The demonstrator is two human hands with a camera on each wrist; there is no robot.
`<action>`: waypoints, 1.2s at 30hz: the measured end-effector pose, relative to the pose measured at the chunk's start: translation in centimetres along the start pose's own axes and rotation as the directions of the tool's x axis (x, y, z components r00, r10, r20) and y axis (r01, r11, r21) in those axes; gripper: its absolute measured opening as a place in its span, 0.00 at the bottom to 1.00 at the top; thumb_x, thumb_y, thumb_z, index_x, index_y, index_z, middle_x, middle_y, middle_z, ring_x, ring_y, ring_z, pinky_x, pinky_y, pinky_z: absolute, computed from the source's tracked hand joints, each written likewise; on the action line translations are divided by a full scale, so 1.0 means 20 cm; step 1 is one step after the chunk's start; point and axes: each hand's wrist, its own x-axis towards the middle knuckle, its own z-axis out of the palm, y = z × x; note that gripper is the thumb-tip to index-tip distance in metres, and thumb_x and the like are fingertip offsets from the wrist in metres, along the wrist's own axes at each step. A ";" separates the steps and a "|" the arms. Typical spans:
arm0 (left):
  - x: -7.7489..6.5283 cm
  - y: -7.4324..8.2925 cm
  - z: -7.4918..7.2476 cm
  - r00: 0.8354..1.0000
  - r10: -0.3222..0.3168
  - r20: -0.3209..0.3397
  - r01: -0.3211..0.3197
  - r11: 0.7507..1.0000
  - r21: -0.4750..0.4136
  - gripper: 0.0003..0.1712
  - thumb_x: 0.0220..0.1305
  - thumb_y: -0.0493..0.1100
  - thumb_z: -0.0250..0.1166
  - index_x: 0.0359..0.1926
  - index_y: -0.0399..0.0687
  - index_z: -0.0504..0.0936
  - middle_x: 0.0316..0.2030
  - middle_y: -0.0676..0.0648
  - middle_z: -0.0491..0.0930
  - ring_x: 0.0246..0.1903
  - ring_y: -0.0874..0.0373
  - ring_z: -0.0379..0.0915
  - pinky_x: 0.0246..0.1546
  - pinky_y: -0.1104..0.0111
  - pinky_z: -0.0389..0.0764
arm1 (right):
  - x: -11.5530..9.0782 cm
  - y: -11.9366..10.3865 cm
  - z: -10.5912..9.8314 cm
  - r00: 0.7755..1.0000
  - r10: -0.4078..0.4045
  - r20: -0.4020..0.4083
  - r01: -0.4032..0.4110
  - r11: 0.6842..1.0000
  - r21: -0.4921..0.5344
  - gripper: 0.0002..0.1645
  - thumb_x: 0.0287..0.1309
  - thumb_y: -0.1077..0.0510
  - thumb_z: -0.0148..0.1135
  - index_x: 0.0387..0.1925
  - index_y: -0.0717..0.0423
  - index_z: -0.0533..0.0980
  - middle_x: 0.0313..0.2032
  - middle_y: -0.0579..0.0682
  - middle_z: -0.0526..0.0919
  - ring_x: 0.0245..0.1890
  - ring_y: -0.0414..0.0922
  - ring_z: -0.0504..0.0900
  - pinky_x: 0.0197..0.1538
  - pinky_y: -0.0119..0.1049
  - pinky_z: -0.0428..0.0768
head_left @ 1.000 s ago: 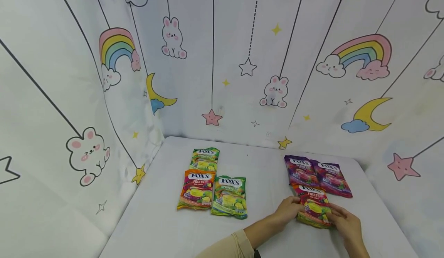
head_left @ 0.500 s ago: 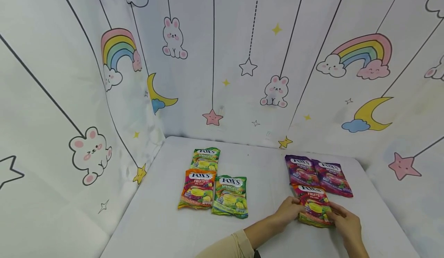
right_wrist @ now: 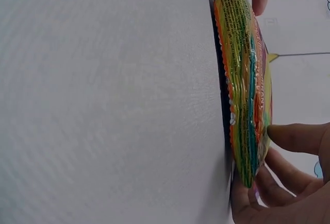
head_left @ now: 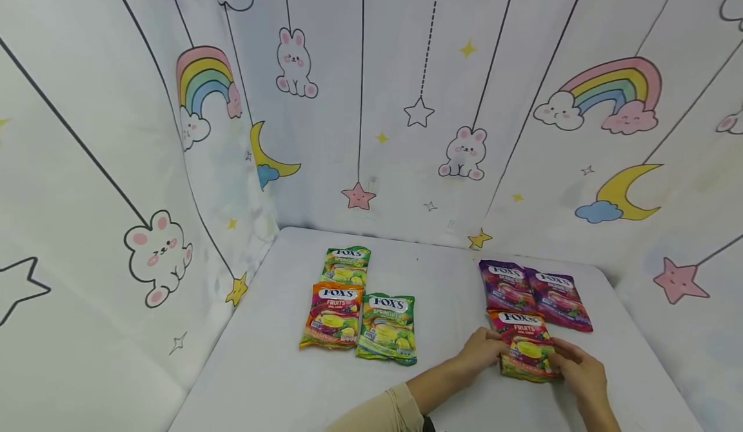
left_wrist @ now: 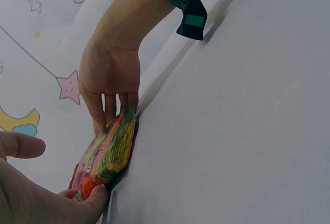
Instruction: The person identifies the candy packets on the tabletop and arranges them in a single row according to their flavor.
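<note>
A red and orange Fox's Fruits candy bag (head_left: 527,348) lies face up at the right of the table, below two purple bags. My left hand (head_left: 483,351) grips its left edge, and my right hand (head_left: 582,375) holds the opposite edge. In the left wrist view, my left thumb (left_wrist: 97,203) lies against the bag's side while the right hand's fingers reach down onto its far end. In the right wrist view, the bag (right_wrist: 242,85) shows edge-on close over the table, with the right thumb (right_wrist: 296,137) on its printed face and other fingers partly hidden behind it.
Two purple Fox's Berries bags (head_left: 507,287) lie side by side just beyond the held bag. On the left are an orange Fruits bag (head_left: 332,316) and two green Spring Tea bags (head_left: 387,329). A patterned cloth wall (head_left: 406,161) encloses the white table (head_left: 273,380).
The head view has shifted a little, so the scene sits slightly further right. Both hands keep their hold on the candy bag, which stays nearly in place.
</note>
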 end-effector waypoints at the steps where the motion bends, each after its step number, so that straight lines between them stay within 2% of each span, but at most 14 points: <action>1: 0.00 0.00 -0.01 1.000 0.005 0.002 -0.005 1.000 0.007 0.15 0.58 0.34 0.66 0.47 0.38 0.77 0.40 0.47 0.77 0.42 0.52 0.74 0.53 0.48 0.79 | 0.00 -0.01 0.00 1.000 0.000 -0.004 0.000 1.000 -0.003 0.37 0.65 0.52 0.68 0.72 0.61 0.71 0.59 0.60 0.84 0.56 0.55 0.77 0.38 0.36 0.76; 7: 0.01 0.01 -0.06 1.000 0.031 0.000 -0.031 0.998 0.050 0.18 0.57 0.36 0.67 0.49 0.38 0.78 0.39 0.49 0.77 0.39 0.52 0.75 0.50 0.52 0.80 | -0.01 -0.04 0.02 0.999 -0.008 -0.043 0.007 1.000 -0.009 0.36 0.69 0.49 0.67 0.70 0.63 0.72 0.64 0.66 0.78 0.57 0.57 0.75 0.35 0.32 0.75; 11: 0.01 0.04 -0.10 0.999 0.048 0.001 -0.048 0.997 0.063 0.17 0.60 0.38 0.67 0.50 0.39 0.78 0.40 0.49 0.79 0.43 0.47 0.79 0.52 0.49 0.81 | -0.03 -0.08 0.04 0.993 -0.060 -0.102 0.055 0.997 -0.052 0.33 0.70 0.48 0.64 0.68 0.63 0.74 0.64 0.67 0.78 0.56 0.56 0.75 0.33 0.31 0.77; 13: 0.01 0.06 -0.12 0.998 0.068 0.006 -0.068 0.996 0.064 0.16 0.62 0.39 0.67 0.49 0.40 0.78 0.40 0.49 0.80 0.45 0.44 0.81 0.53 0.48 0.81 | -0.05 -0.11 0.05 0.988 -0.089 -0.126 0.081 0.994 -0.071 0.32 0.70 0.46 0.63 0.67 0.63 0.75 0.65 0.68 0.76 0.57 0.58 0.75 0.40 0.37 0.78; 15: 0.00 0.08 -0.14 0.996 0.092 0.011 -0.092 0.994 0.058 0.16 0.61 0.39 0.66 0.49 0.39 0.79 0.40 0.49 0.81 0.46 0.42 0.82 0.52 0.49 0.82 | -0.06 -0.14 0.05 0.986 -0.107 -0.125 0.097 0.992 -0.084 0.34 0.71 0.43 0.62 0.67 0.62 0.75 0.67 0.69 0.74 0.61 0.64 0.73 0.51 0.50 0.79; 17: 0.00 0.10 -0.16 0.994 0.109 0.016 -0.110 0.993 0.038 0.15 0.62 0.38 0.66 0.49 0.39 0.80 0.39 0.49 0.82 0.46 0.42 0.83 0.52 0.52 0.83 | -0.07 -0.17 0.06 0.985 -0.124 -0.118 0.114 0.990 -0.086 0.35 0.72 0.42 0.61 0.67 0.63 0.74 0.69 0.70 0.71 0.67 0.68 0.70 0.60 0.61 0.73; 19: -0.01 0.12 -0.19 0.993 0.117 0.023 -0.117 0.993 0.003 0.14 0.63 0.37 0.65 0.50 0.37 0.80 0.39 0.49 0.82 0.46 0.44 0.84 0.51 0.55 0.85 | -0.08 -0.20 0.07 0.984 -0.147 -0.105 0.139 0.987 -0.082 0.35 0.72 0.41 0.61 0.67 0.63 0.75 0.69 0.71 0.70 0.70 0.70 0.67 0.68 0.66 0.66; 22: -0.01 0.16 -0.23 0.991 0.125 0.038 -0.123 0.991 -0.053 0.11 0.66 0.36 0.64 0.49 0.37 0.80 0.39 0.48 0.82 0.43 0.49 0.85 0.50 0.59 0.86 | -0.10 -0.25 0.09 0.980 -0.181 -0.084 0.174 0.981 -0.089 0.34 0.72 0.41 0.61 0.67 0.61 0.75 0.70 0.69 0.70 0.71 0.69 0.67 0.69 0.65 0.67; 24: -0.01 0.18 -0.26 0.990 0.136 0.041 -0.132 0.987 -0.089 0.10 0.68 0.36 0.63 0.48 0.37 0.80 0.38 0.47 0.83 0.41 0.53 0.85 0.49 0.60 0.86 | -0.12 -0.29 0.09 0.975 -0.216 -0.061 0.209 0.973 -0.095 0.33 0.72 0.40 0.60 0.67 0.58 0.77 0.70 0.66 0.73 0.68 0.65 0.72 0.62 0.55 0.77; 26: -0.02 0.21 -0.29 0.988 0.145 0.046 -0.139 0.983 -0.116 0.09 0.69 0.38 0.62 0.48 0.39 0.81 0.39 0.46 0.83 0.41 0.54 0.85 0.49 0.60 0.86 | -0.14 -0.34 0.10 0.968 -0.251 -0.028 0.247 0.964 -0.095 0.33 0.73 0.39 0.59 0.67 0.56 0.76 0.69 0.64 0.75 0.65 0.62 0.74 0.56 0.48 0.79; 29: -0.05 0.25 -0.32 0.986 0.159 0.055 -0.149 0.978 -0.144 0.09 0.71 0.39 0.62 0.47 0.40 0.81 0.40 0.47 0.84 0.42 0.52 0.85 0.51 0.59 0.86 | -0.16 -0.40 0.12 0.946 -0.323 0.023 0.324 0.943 -0.081 0.34 0.73 0.37 0.58 0.68 0.56 0.76 0.65 0.62 0.79 0.62 0.57 0.76 0.51 0.43 0.78; 31: -0.06 0.27 -0.35 0.983 0.171 0.069 -0.159 0.976 -0.152 0.09 0.73 0.40 0.62 0.48 0.40 0.81 0.41 0.47 0.84 0.44 0.49 0.85 0.52 0.58 0.85 | -0.19 -0.45 0.15 0.926 -0.374 0.051 0.377 0.923 -0.072 0.35 0.74 0.36 0.57 0.68 0.57 0.76 0.65 0.62 0.79 0.62 0.58 0.76 0.55 0.50 0.77; 33: -0.07 0.29 -0.38 0.979 0.191 0.076 -0.178 0.971 -0.158 0.10 0.73 0.41 0.61 0.48 0.40 0.81 0.41 0.48 0.84 0.46 0.48 0.85 0.52 0.57 0.85 | -0.21 -0.50 0.18 0.901 -0.428 0.070 0.432 0.900 -0.064 0.34 0.74 0.37 0.58 0.67 0.56 0.77 0.64 0.61 0.81 0.61 0.55 0.77 0.56 0.48 0.77; 36: -0.08 0.31 -0.42 0.971 0.225 0.076 -0.209 0.962 -0.177 0.12 0.73 0.42 0.61 0.49 0.38 0.82 0.42 0.47 0.85 0.47 0.47 0.86 0.52 0.57 0.85 | -0.24 -0.57 0.24 0.877 -0.470 0.101 0.476 0.878 -0.047 0.33 0.72 0.37 0.60 0.66 0.54 0.78 0.62 0.58 0.82 0.55 0.43 0.80 0.53 0.38 0.77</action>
